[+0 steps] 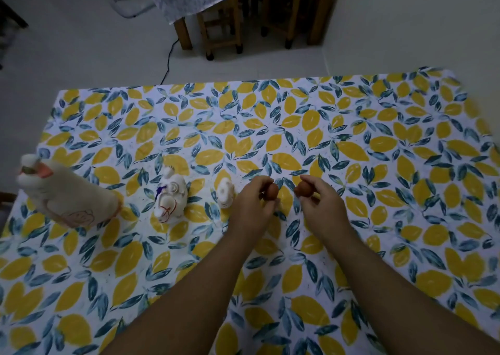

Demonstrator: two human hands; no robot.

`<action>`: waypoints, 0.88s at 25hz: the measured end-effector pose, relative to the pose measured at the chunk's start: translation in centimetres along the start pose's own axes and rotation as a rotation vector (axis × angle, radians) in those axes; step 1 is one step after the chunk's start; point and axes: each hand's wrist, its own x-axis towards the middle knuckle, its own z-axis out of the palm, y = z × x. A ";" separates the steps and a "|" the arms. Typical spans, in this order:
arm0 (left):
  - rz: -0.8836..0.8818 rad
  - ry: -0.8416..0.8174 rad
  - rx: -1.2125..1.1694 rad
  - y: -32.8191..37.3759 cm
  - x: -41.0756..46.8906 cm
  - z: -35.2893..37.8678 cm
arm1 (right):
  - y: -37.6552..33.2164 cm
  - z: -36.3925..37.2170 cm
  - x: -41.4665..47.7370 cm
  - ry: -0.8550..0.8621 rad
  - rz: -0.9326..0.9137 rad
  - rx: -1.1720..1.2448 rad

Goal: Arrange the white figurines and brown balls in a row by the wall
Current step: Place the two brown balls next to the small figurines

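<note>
Starting at the left edge of the lemon-print tablecloth [378, 127], we see the large white duck figurine [70, 195] with an orange beak, then the white figurine with red and purple markings [170, 197], and next the smallest white figurine [226, 192], all standing in a rough line across the middle of the table. Just beside that smallest piece, our left hand [250, 208] has its fingertips closed around one brown ball [270, 191]; whether the ball touches the cloth we cannot tell. A short gap further right, our right hand [322, 205] pinches the second brown ball [302, 189] in the same way, fingers curled and not spread.

We judge the task well advanced: three figurines look placed, and the two balls sit at the right end of the same line, near one another but apart. What appears left is setting both balls down and letting go. No wall touches the row in this view; the table's far edge meets floor, so whether the line lies "by the wall" we cannot confirm.
</note>
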 end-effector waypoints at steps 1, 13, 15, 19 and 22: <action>-0.007 -0.005 0.001 -0.3 0.5 0.1 | 0.0 0.5 0.3 0.010 -0.001 0.000; -0.024 0.082 -0.086 -2.3 0.6 1.2 | 0.4 2.9 1.8 0.128 -0.072 -0.004; -0.017 0.092 -0.074 -2.3 0.8 1.2 | 1.2 2.1 1.6 0.056 -0.059 0.051; -0.016 0.098 -0.057 -2.6 0.8 1.2 | 2.4 1.4 1.1 0.002 -0.119 0.047; -0.025 0.089 -0.048 -2.8 0.8 1.3 | 2.3 1.7 1.2 0.050 -0.121 0.002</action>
